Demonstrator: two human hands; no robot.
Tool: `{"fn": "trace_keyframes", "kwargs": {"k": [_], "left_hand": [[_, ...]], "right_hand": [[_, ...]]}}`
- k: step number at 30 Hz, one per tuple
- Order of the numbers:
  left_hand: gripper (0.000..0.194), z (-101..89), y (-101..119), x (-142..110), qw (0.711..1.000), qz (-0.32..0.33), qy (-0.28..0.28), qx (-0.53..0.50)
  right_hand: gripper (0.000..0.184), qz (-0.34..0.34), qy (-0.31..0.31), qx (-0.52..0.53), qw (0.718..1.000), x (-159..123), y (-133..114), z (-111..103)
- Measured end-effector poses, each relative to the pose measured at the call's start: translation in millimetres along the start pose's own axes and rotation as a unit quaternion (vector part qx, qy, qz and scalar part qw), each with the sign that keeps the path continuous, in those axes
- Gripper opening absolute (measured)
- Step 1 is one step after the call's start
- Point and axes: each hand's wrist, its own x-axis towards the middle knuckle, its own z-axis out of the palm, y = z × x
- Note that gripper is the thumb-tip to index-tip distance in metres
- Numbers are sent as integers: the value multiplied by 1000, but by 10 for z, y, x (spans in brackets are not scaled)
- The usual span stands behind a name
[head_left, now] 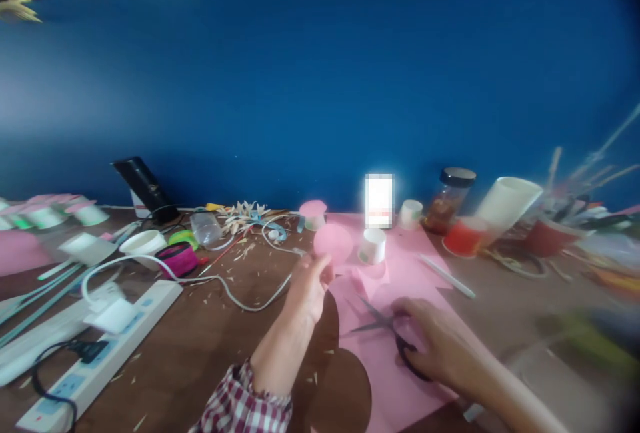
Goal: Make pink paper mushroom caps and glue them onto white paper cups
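Note:
My left hand (311, 281), in a checked cuff, is closed at the lower edge of a pink paper circle (333, 242), which its fingertips seem to pinch. In my right hand (433, 336) is a pair of scissors (383, 322) with black handles; the blades are spread and point left. Beneath them lies a large pink paper sheet (395, 380) with rounded cutouts along its left edge. A small white paper cup (373, 246) stands just beyond, beside a folded scrap of pink paper (370, 278). Another cup (314, 215) has a pink disc on top.
A white power strip (145, 320) with plugs and a white cable (225, 290) lies at left. Several pink-topped cups (87, 212) stand farther left. At back right are a dark-lidded jar (450, 196), a red-and-white container (467, 236) and a white stick (450, 278). A blue wall (320, 86) rises behind.

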Motion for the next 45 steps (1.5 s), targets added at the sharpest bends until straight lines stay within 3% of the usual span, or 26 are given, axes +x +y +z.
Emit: {"fn": "trace_keyframes", "kwargs": {"k": [3,5,8,12,15,18,20,22,24,27,29,35,39,45], "left_hand": [[23,2,-1,2,1000,0,-3,-5],[23,-1,0,4,1000,-1,-6,-7],[24,-4,-7,1,1000,-4,-7,-12],[26,3,-42,-21,1000,-11,-4,-19],[27,13,-66,-31,1000,-19,-7,-18],[27,16,-69,-23,1000,-17,-2,-16],[25,13,-61,-12,1000,-9,3,-15],[24,7,-54,-3,1000,-2,7,-14],[23,2,-50,0,1000,1,10,-14],[24,0,-49,-2,1000,3,12,-18],[25,2,-50,-4,1000,3,11,-22],[26,21,-59,-17,1000,-1,4,-21],[27,40,-59,-54,1000,-6,-5,-16],[27,51,-84,-77,1000,-15,-27,4]], "right_hand": [[51,-22,23,-9,999,14,-21,-27],[42,-8,58,-3,998,37,-50,-46],[30,39,68,98,992,68,-94,-49],[43,112,8,331,937,75,-126,76],[48,121,-12,412,903,64,-127,189],[41,97,6,344,934,56,-98,189],[37,56,48,215,974,51,-67,135],[41,24,81,82,993,48,-44,85],[45,53,71,14,996,48,-39,65],[20,120,36,-23,992,55,-55,74],[6,123,23,-39,991,59,-64,73],[5,44,-3,3,999,37,-62,28],[4,53,-2,11,999,15,-58,56],[13,38,-64,107,991,-3,-33,-5]]}}
